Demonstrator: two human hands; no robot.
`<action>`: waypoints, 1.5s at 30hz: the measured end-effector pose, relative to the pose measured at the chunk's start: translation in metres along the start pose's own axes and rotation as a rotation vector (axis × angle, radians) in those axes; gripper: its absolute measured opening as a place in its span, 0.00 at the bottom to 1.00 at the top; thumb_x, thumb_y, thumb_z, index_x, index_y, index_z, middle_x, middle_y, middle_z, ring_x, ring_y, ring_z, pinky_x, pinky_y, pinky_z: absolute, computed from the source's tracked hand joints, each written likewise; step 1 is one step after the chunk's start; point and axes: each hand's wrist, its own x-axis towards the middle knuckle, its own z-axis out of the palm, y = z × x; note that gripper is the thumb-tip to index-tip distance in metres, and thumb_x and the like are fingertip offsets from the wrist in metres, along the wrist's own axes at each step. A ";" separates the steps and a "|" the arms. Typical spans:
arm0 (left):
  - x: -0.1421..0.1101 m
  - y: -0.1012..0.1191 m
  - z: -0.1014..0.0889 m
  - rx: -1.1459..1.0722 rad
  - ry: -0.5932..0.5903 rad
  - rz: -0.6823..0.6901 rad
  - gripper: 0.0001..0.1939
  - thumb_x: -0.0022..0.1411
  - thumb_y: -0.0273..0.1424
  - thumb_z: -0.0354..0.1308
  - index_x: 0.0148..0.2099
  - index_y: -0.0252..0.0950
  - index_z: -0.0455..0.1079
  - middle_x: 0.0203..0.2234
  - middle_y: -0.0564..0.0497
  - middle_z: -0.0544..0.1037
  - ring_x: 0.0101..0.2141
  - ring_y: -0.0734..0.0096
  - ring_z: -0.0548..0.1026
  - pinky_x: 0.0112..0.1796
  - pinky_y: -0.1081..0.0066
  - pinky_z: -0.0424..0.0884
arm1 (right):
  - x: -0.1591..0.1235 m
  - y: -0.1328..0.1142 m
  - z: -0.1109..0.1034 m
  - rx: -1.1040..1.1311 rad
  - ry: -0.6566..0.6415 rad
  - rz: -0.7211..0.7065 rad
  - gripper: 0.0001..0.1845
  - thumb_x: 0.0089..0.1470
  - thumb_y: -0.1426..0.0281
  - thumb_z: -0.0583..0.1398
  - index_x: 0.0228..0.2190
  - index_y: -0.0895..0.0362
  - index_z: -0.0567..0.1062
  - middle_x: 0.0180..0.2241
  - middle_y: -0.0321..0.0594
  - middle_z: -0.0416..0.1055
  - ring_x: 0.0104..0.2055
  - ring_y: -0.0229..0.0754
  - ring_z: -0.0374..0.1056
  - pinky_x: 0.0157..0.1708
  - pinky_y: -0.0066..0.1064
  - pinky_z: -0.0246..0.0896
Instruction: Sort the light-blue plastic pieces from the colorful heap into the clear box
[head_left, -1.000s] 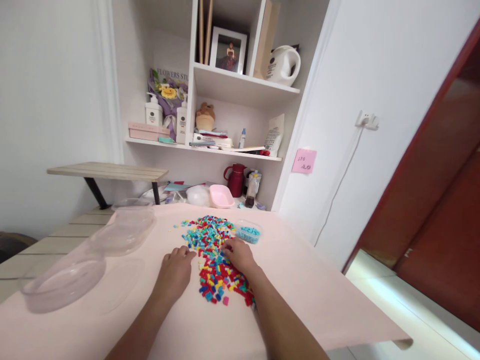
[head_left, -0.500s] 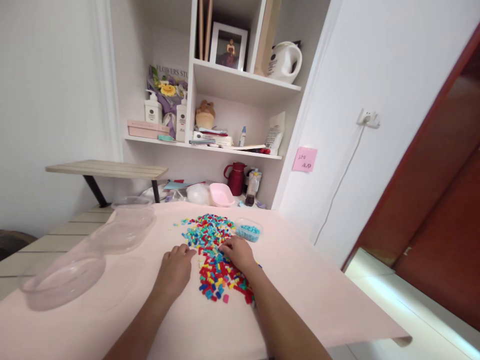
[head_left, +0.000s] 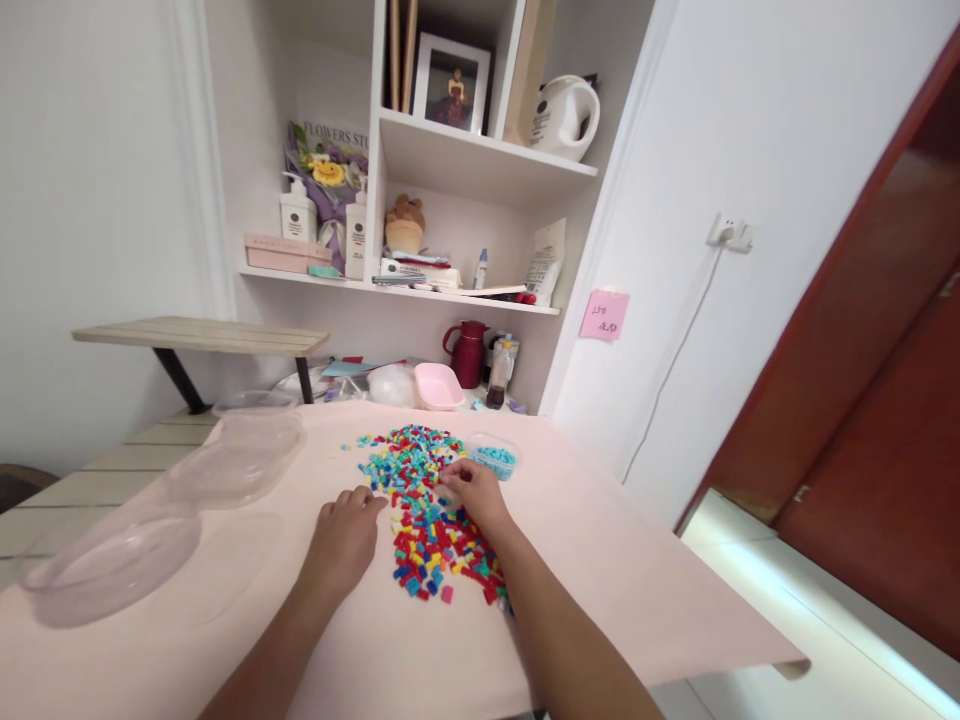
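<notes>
A long pile of small toy building bricks (head_left: 420, 465) in red, yellow, blue, turquoise and other colours runs across the pink tabletop. My left hand (head_left: 346, 535) rests on the cloth at the pile's left edge, its fingers loosely bent and the thumb pointing towards the bricks. Over the middle right of the pile is my right hand (head_left: 474, 492), thumb and index finger pinched together; what is between them is too small to make out. Just beyond it stands a clear plastic tub (head_left: 493, 456) with turquoise bricks inside.
Several clear plastic containers (head_left: 112, 560) line the left side of the pink-covered table (head_left: 637, 600). At the back are a pink tray (head_left: 439, 388), a dark red jug (head_left: 466, 354) and a bottle (head_left: 500, 372). A raised wooden shelf (head_left: 202, 337) stands back left.
My right hand has lifted slightly and its fingertips have shifted a little towards the tub. My left hand stays beside the pile. The whole view has slid slightly left.
</notes>
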 end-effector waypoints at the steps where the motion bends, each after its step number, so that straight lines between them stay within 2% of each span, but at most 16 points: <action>1: 0.000 0.000 0.000 -0.001 -0.002 -0.001 0.22 0.61 0.21 0.44 0.51 0.46 0.69 0.46 0.48 0.72 0.46 0.64 0.67 0.43 0.64 0.58 | 0.000 0.001 0.000 0.055 0.014 0.005 0.11 0.50 0.63 0.57 0.28 0.58 0.74 0.25 0.37 0.71 0.27 0.38 0.66 0.26 0.26 0.60; 5: 0.000 0.000 -0.001 -0.005 -0.005 -0.003 0.22 0.61 0.21 0.44 0.50 0.46 0.70 0.46 0.48 0.72 0.46 0.64 0.67 0.43 0.64 0.58 | -0.003 -0.003 0.001 0.223 0.031 0.001 0.13 0.48 0.60 0.57 0.27 0.58 0.72 0.21 0.36 0.69 0.23 0.36 0.64 0.24 0.26 0.60; 9: 0.000 0.001 -0.003 -0.015 -0.002 -0.002 0.21 0.61 0.21 0.44 0.50 0.45 0.70 0.46 0.48 0.72 0.46 0.64 0.68 0.43 0.64 0.58 | 0.000 -0.013 -0.004 0.276 0.056 -0.010 0.15 0.47 0.58 0.59 0.26 0.58 0.72 0.19 0.35 0.68 0.21 0.35 0.62 0.22 0.26 0.59; 12: 0.000 0.001 -0.002 -0.024 -0.002 -0.005 0.21 0.61 0.22 0.44 0.50 0.45 0.70 0.46 0.48 0.72 0.46 0.65 0.67 0.43 0.64 0.58 | 0.013 -0.019 -0.020 0.250 0.121 -0.004 0.15 0.46 0.58 0.58 0.27 0.58 0.73 0.20 0.35 0.69 0.21 0.36 0.63 0.23 0.27 0.60; 18: 0.000 0.001 -0.001 -0.029 -0.006 -0.017 0.20 0.61 0.22 0.45 0.50 0.45 0.70 0.46 0.48 0.72 0.45 0.64 0.67 0.43 0.64 0.58 | 0.047 -0.013 -0.069 0.040 0.369 0.039 0.12 0.46 0.61 0.57 0.30 0.55 0.75 0.26 0.38 0.72 0.30 0.42 0.67 0.33 0.31 0.61; 21: 0.000 0.001 -0.002 -0.032 -0.007 -0.019 0.21 0.61 0.22 0.45 0.50 0.46 0.70 0.46 0.48 0.72 0.45 0.64 0.67 0.43 0.64 0.58 | 0.051 -0.004 -0.083 -0.053 0.413 0.052 0.10 0.44 0.65 0.58 0.29 0.54 0.77 0.31 0.40 0.74 0.36 0.44 0.68 0.36 0.32 0.60; 23: -0.001 0.002 -0.003 -0.033 -0.006 -0.020 0.21 0.61 0.22 0.45 0.50 0.46 0.70 0.46 0.48 0.72 0.46 0.64 0.67 0.43 0.64 0.58 | 0.050 0.002 -0.085 -0.079 0.408 0.049 0.11 0.45 0.66 0.57 0.30 0.54 0.78 0.33 0.40 0.74 0.35 0.43 0.69 0.35 0.32 0.61; 28: -0.001 0.003 -0.004 -0.036 -0.006 -0.018 0.21 0.61 0.22 0.44 0.50 0.46 0.70 0.46 0.48 0.72 0.45 0.64 0.68 0.42 0.64 0.58 | 0.035 0.008 -0.067 -0.050 0.313 0.001 0.19 0.53 0.64 0.50 0.40 0.57 0.76 0.30 0.40 0.74 0.26 0.39 0.69 0.29 0.30 0.63; 31: 0.000 0.002 -0.004 -0.030 -0.004 -0.012 0.21 0.61 0.22 0.44 0.50 0.45 0.70 0.46 0.48 0.72 0.45 0.64 0.68 0.42 0.64 0.58 | 0.021 0.007 -0.048 -0.023 0.149 -0.064 0.19 0.54 0.62 0.51 0.37 0.58 0.77 0.22 0.36 0.71 0.21 0.37 0.65 0.23 0.28 0.61; 33: 0.000 0.001 -0.003 -0.025 -0.002 -0.007 0.21 0.61 0.21 0.45 0.50 0.46 0.70 0.46 0.48 0.72 0.46 0.64 0.68 0.43 0.64 0.58 | 0.012 0.003 -0.036 -0.013 0.025 -0.115 0.16 0.53 0.62 0.54 0.33 0.57 0.78 0.21 0.35 0.71 0.19 0.36 0.64 0.22 0.27 0.61; 39: 0.000 0.001 -0.002 -0.020 0.006 -0.008 0.21 0.61 0.22 0.45 0.50 0.46 0.69 0.45 0.48 0.72 0.46 0.64 0.68 0.42 0.64 0.58 | -0.003 -0.015 -0.018 -0.084 -0.197 -0.293 0.06 0.49 0.71 0.60 0.28 0.54 0.79 0.30 0.37 0.75 0.34 0.39 0.69 0.37 0.28 0.62; 42: 0.000 0.001 -0.002 -0.024 0.008 -0.008 0.20 0.62 0.22 0.44 0.50 0.46 0.69 0.46 0.49 0.72 0.46 0.64 0.67 0.42 0.64 0.58 | -0.006 -0.016 -0.014 -0.222 -0.280 -0.365 0.11 0.46 0.78 0.58 0.29 0.54 0.79 0.31 0.37 0.75 0.35 0.39 0.68 0.38 0.28 0.61; 45: 0.000 0.001 -0.002 -0.031 0.003 -0.012 0.20 0.62 0.23 0.44 0.50 0.46 0.70 0.46 0.48 0.72 0.46 0.64 0.67 0.43 0.64 0.58 | -0.006 -0.012 -0.014 -0.312 -0.300 -0.363 0.16 0.44 0.82 0.57 0.30 0.54 0.79 0.32 0.37 0.74 0.35 0.38 0.68 0.38 0.27 0.60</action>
